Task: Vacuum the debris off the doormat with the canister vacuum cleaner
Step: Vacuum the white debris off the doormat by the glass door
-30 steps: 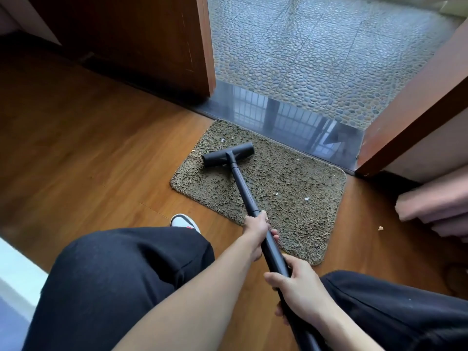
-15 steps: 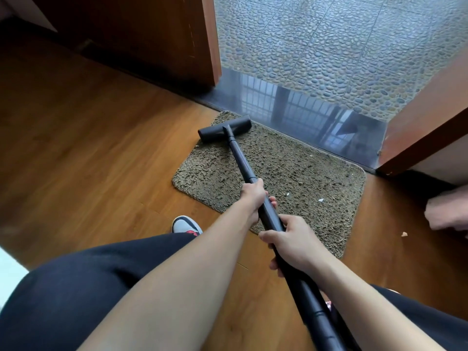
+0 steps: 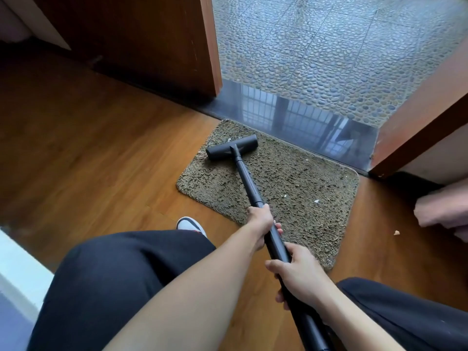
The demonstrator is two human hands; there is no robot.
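Both the left hand [image 3: 260, 222] and right hand [image 3: 300, 276] grip the black vacuum wand [image 3: 249, 184]; its nozzle [image 3: 231, 146] should next sweep the pale scraps [image 3: 316, 201] lying right of it on the shaggy brown doormat [image 3: 291, 173].

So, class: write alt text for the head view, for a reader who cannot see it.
A person's left hand and right hand grip a black vacuum wand, its floor head on a brown doormat flecked with white debris by a dark threshold.

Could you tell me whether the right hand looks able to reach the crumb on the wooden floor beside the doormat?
Probably not as it stands: the right hand grips the vacuum wand. The crumb lies uncovered on the floor, so letting go should suffice.
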